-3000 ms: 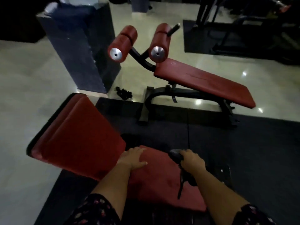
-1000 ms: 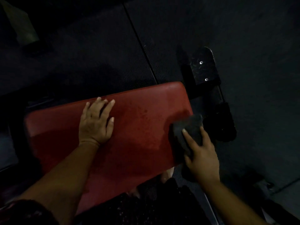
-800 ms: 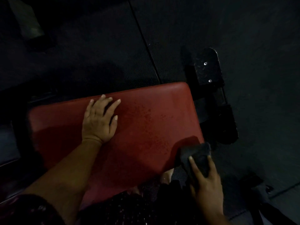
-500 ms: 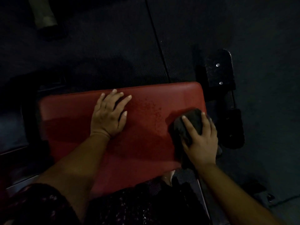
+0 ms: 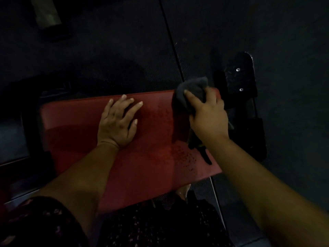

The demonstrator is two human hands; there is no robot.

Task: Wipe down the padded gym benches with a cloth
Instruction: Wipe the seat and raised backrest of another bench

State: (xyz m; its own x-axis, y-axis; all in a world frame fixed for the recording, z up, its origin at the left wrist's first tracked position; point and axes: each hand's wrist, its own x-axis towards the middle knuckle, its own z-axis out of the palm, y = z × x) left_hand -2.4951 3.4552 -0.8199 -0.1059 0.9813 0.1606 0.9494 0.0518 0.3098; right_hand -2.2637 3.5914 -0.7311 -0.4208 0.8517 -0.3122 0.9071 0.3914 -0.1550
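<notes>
A red padded bench seat (image 5: 74, 132) fills the middle of the view, seen from above in dim light. My left hand (image 5: 117, 122) lies flat on the pad with fingers spread, holding nothing. My right hand (image 5: 208, 116) presses a dark grey cloth (image 5: 193, 88) onto the pad's far right corner. The cloth bunches out past my fingertips over the far edge. A wet speckled patch (image 5: 183, 155) shows on the pad below my right wrist.
Black rubber floor mats (image 5: 124, 41) with a seam lie beyond the bench. The bench's black metal foot plate (image 5: 240, 79) with two bolts sticks out at the right. A pale post (image 5: 46, 13) stands at the top left. My dark patterned clothing (image 5: 151, 227) fills the bottom.
My right hand has slid the cloth from the pad's right edge up to its far right corner. My left hand has stayed flat on the pad.
</notes>
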